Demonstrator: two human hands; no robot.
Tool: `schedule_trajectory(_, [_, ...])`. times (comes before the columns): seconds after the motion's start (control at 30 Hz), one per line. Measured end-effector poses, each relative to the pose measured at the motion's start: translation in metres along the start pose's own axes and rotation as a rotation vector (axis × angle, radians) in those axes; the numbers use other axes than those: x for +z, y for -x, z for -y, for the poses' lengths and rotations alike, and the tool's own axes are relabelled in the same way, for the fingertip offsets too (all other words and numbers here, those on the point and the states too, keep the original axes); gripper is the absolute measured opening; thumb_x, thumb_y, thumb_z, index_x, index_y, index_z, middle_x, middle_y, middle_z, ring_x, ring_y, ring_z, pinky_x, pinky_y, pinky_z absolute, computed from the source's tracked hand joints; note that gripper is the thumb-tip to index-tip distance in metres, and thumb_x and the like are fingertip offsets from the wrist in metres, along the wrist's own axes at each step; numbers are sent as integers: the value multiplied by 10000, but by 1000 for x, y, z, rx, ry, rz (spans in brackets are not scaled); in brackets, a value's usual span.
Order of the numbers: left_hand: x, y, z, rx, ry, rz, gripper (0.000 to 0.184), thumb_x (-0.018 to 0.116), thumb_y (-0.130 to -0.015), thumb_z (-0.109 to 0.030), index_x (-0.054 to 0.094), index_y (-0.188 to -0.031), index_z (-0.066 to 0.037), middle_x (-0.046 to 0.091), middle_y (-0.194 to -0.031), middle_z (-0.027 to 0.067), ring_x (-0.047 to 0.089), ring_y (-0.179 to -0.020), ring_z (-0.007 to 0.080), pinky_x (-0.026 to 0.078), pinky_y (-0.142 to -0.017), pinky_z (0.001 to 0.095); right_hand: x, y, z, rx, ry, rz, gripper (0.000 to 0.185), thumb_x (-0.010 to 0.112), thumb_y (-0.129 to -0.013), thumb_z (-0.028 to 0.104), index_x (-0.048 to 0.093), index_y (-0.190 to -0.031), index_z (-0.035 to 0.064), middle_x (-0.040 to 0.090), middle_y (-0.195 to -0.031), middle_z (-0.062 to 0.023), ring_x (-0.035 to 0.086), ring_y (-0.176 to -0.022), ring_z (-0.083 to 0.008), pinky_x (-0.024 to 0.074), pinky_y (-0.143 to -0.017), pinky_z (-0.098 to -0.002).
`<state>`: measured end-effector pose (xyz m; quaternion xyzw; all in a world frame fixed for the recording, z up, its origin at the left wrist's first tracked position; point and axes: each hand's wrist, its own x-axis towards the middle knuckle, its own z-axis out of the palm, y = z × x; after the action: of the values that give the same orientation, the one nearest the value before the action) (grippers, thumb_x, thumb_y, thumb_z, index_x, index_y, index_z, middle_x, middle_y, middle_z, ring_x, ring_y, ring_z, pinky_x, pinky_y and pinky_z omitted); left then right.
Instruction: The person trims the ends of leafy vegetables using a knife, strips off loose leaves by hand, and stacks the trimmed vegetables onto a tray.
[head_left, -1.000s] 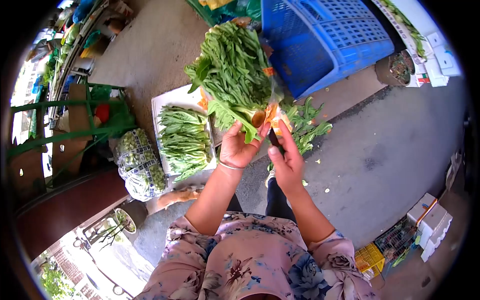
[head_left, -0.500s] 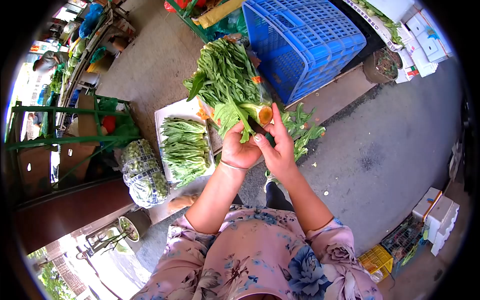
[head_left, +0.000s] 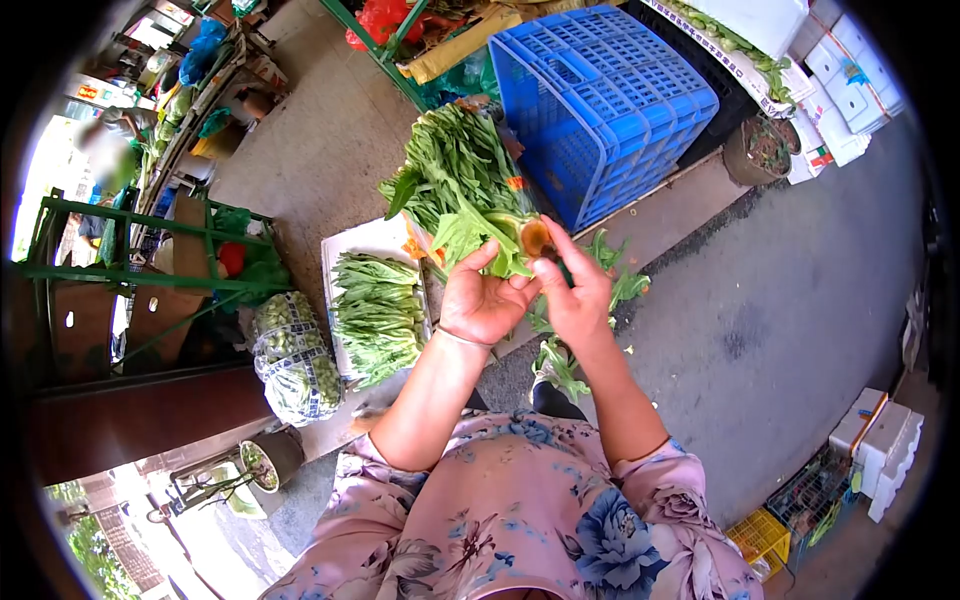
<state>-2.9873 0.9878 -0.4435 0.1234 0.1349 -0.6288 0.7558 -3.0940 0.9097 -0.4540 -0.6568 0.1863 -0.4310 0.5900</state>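
Pavement (head_left: 740, 320), both hands (head_left: 482, 305) (head_left: 580, 295) (left bangled) at leafy greens (head_left: 470, 230)

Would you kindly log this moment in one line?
left hand: at green leaves; right hand: at brown stem end; white tray: greens

Looks like a veg mkt or roadside produce stall, w/ leafy greens laid in a white tray (head_left: 334, 245), a blue plastic crate (head_left: 600, 110), bagged green veg (head_left: 297, 355), foam boxes (head_left: 878, 440) & produce-laden shelving (head_left: 180, 120) along a paved walkway.
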Motion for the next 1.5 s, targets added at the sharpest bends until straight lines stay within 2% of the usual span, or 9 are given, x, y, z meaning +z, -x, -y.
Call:
schedule_trajectory(0.27, [17,4,11,41,-87,1,384,522,-773,-135,494,-1140,-25,538,-1146,170,501,-1099,321,262,-1022,538,-36,0,-18,338,-374,-46,366,519,-873,99,475,-1229,27,590,-919,-72,545,-789,-91,440,-704,-215])
schedule_trajectory(0.33, [21,7,14,20,-123,18,334,537,-787,-144,511,-1107,-51,546,-1145,129,492,-1112,289,291,-1004,500,-54,2,-42,216,-1140,-92,499,504,-882,96,306,-1337,35,538,-815,-6,494,-695,-48,407,-589,-173])
schedule_trajectory(0.37, [23,8,15,-10,-85,34,329,529,-792,-162,515,-1102,-54,555,-1133,127,492,-1112,295,284,-1006,500,-52,-2,-20,403,-1011,-265,619,501,-883,97,140,-1381,28,475,-755,32,437,-636,-24,357,-512,-159])
schedule_trajectory(0.6, [26,1,20,-174,-116,86,334,481,-808,-227,546,-1105,-88,581,-1093,75,543,-1004,223,377,-926,433,-28,9,35,-5,130,68,699,609,-792,142,221,-1355,-4,634,-874,-118,616,-798,-176,470,-718,-281])
schedule_trajectory(0.83, [50,8,31,-91,-256,-126,308,454,-818,-297,565,-1050,-126,598,-1006,40,533,-871,193,352,-884,381,-38,-2,39,-193,236,94,610,605,-781,145,340,-1318,33,625,-928,-169,626,-787,-271,475,-717,-300])
schedule_trajectory(1.0, [51,10,32,-138,-222,-97,319,443,-823,-308,578,-1028,-103,610,-985,68,545,-918,245,336,-900,430,-50,-6,46,7,-34,133,362,544,-807,51,526,-1167,14,588,-803,-115,614,-752,-183,461,-658,-277])
schedule_trajectory(1.03, [48,9,30,-162,-232,-13,326,444,-820,-307,580,-1032,-100,608,-1005,79,534,-983,266,330,-906,448,-57,-13,38,-172,178,107,333,530,-811,25,545,-1143,4,549,-734,-79,586,-774,-137,451,-673,-251])
schedule_trajectory(1.33, [48,-2,32,-158,-373,139,470,486,-812,-291,434,-1248,-123,506,-1207,131,475,-1125,315,268,-954,611,-64,-12,51,-98,57,2,398,539,-861,128,464,-1228,-6,558,-1130,-139,533,-1013,-166,400,-871,-275])
schedule_trajectory(1.5, [44,-5,27,101,-557,59,336,509,-810,-101,484,-1116,35,568,-1088,140,575,-970,221,475,-852,383,-55,-14,38,-63,196,-176,380,744,-644,75,580,-965,-44,575,-916,-108,551,-816,-187,436,-731,-270])
